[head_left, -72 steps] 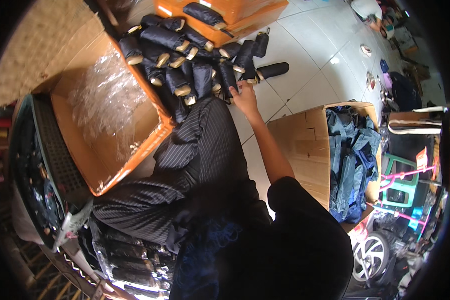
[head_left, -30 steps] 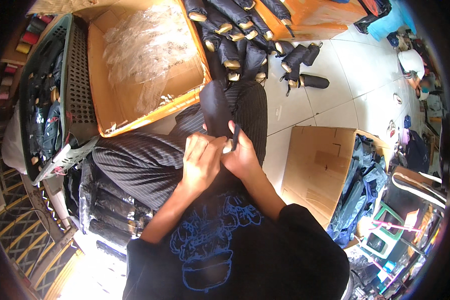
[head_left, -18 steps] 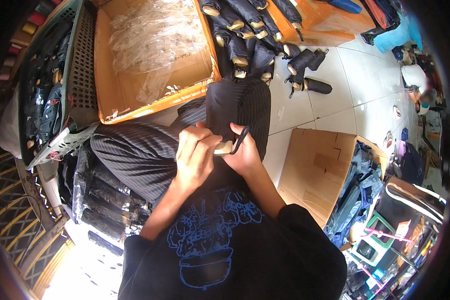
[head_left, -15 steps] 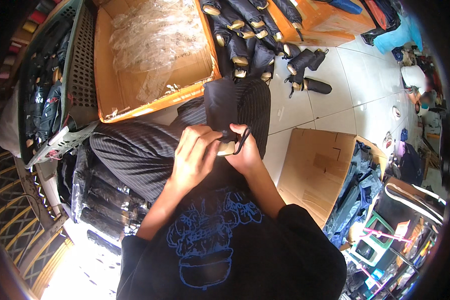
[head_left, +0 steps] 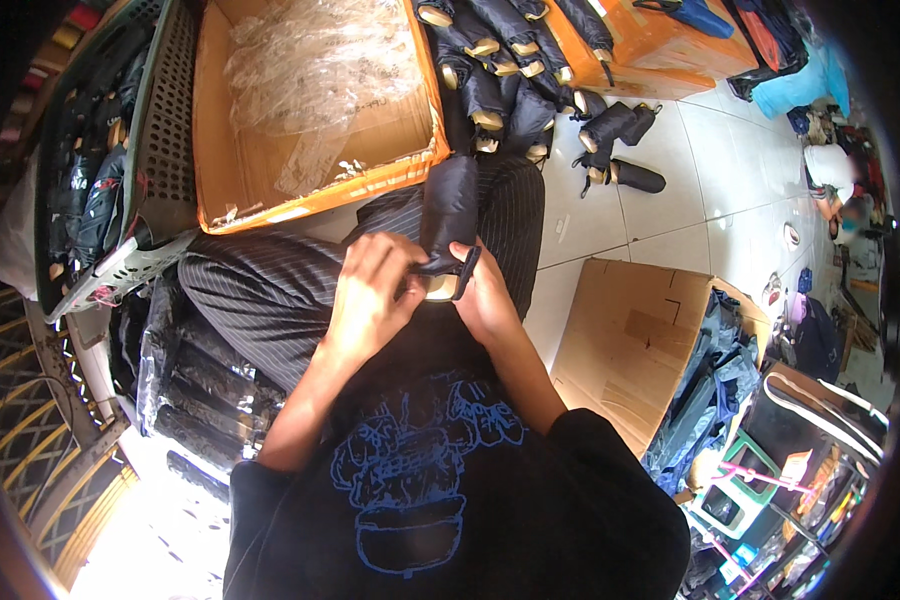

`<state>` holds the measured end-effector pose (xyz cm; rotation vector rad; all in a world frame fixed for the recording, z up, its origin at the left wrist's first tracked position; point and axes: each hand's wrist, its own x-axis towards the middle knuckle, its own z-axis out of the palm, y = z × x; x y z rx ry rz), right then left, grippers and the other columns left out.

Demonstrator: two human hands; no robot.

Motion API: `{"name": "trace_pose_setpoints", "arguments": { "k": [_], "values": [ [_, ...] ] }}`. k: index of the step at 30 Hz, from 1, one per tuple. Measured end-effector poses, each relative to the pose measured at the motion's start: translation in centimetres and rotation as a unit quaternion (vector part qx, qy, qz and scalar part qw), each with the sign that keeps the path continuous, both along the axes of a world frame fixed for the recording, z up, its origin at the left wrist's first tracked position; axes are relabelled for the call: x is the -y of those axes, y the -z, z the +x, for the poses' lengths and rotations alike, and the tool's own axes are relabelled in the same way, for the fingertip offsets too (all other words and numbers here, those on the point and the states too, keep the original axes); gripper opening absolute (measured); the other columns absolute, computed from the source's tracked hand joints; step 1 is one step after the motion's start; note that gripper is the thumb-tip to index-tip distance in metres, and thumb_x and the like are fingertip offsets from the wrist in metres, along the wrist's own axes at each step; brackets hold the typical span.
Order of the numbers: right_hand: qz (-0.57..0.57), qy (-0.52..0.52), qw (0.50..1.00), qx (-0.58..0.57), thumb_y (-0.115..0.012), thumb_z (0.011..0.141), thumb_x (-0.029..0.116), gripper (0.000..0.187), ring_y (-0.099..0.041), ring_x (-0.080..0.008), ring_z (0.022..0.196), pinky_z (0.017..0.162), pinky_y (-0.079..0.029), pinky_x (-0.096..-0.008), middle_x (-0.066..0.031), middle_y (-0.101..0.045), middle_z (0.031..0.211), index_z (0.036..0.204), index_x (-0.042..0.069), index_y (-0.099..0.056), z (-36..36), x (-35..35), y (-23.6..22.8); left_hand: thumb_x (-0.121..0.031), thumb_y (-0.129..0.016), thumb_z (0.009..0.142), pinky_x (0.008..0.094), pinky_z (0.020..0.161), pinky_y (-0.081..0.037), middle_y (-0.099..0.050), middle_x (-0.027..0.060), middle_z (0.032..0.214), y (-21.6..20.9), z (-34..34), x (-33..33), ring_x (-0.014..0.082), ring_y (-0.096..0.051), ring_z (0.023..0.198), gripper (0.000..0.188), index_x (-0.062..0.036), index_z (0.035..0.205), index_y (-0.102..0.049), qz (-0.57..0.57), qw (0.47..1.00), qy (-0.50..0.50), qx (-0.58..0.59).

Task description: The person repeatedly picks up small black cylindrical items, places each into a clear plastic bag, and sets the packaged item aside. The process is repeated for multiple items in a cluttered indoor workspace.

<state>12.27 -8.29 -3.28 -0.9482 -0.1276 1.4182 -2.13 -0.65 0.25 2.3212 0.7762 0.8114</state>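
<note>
A folded umbrella (head_left: 450, 210) in a black sleeve stands out over my lap, its pale handle end (head_left: 441, 288) towards me. My left hand (head_left: 375, 290) pinches the sleeve's lower edge beside the handle, fingers curled. My right hand (head_left: 485, 295) is wrapped round the other side of the same end, thumb up along it. A black wrist loop (head_left: 466, 272) hangs by that thumb. Beyond my knees lie several similar black umbrellas (head_left: 485, 90) in a heap, pale ends facing me.
An open cardboard box (head_left: 320, 195) with clear plastic wrap is ahead on the left, beside a grey perforated crate (head_left: 160, 130) of dark packed pieces. A few umbrellas (head_left: 635, 176) lie on the tiles. At right stands a carton (head_left: 630, 340) of blue fabric. Another person (head_left: 830, 175) is far right.
My left hand has shifted slightly left and up, its fingers now at the sleeve's edge. The umbrella's far end leans a little more to the right. The wrist loop lies closer to the handle.
</note>
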Motion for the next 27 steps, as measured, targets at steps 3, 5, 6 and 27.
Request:
{"name": "trace_pose_setpoints", "arguments": {
  "k": [3,5,6,27],
  "values": [
    [0.003,-0.016,0.999,0.042,-0.05,0.095,0.021,0.035,-0.059,-0.0225,0.106,0.095,-0.044,-0.0369,-0.0129,-0.06,0.114,0.124,0.001,-0.047,0.1,0.0,-0.2,0.005,-0.064,0.07,0.036,0.075,-0.051,-0.063,0.0122,0.087,1.1,0.1,0.6,0.0269,-0.064,0.08,0.019,-0.0002,0.087,-0.059,-0.196,0.979,-0.053,0.03],
    [0.003,-0.013,0.999,0.04,-0.048,0.096,0.023,0.036,-0.059,-0.0244,0.107,0.096,-0.044,-0.0379,-0.0154,-0.06,0.116,0.124,0.0,-0.047,-0.2,-0.3,-0.5,0.006,-0.064,0.07,0.0363,0.075,-0.05,-0.063,0.0121,0.086,1.7,0.5,1.1,0.0267,-0.064,0.079,0.02,-0.0004,0.088,-0.059,-0.205,0.973,-0.088,0.062],
    [0.011,-0.005,1.0,0.014,-0.049,0.096,0.022,0.036,-0.059,-0.0241,0.106,0.095,-0.045,-0.0374,-0.0151,-0.06,0.115,0.124,0.0,-0.046,-0.3,-0.3,-0.2,0.006,-0.063,0.07,0.0365,0.075,-0.05,-0.062,0.012,0.085,1.9,0.7,1.3,0.0266,-0.063,0.078,0.021,-0.0005,0.089,-0.06,-0.208,0.969,-0.104,0.079],
    [0.11,-0.135,0.685,0.707,-0.072,0.078,0.013,0.056,-0.062,-0.0305,0.093,0.077,-0.052,-0.0361,-0.0159,-0.058,0.107,0.129,0.004,-0.052,-0.4,0.6,-1.6,-0.003,-0.06,0.09,0.0271,0.088,-0.046,-0.052,0.0101,0.116,4.3,-1.1,2.8,0.0151,-0.054,0.103,0.074,-0.0029,0.15,-0.015,-0.537,0.797,-0.07,0.268]
  ]
}}
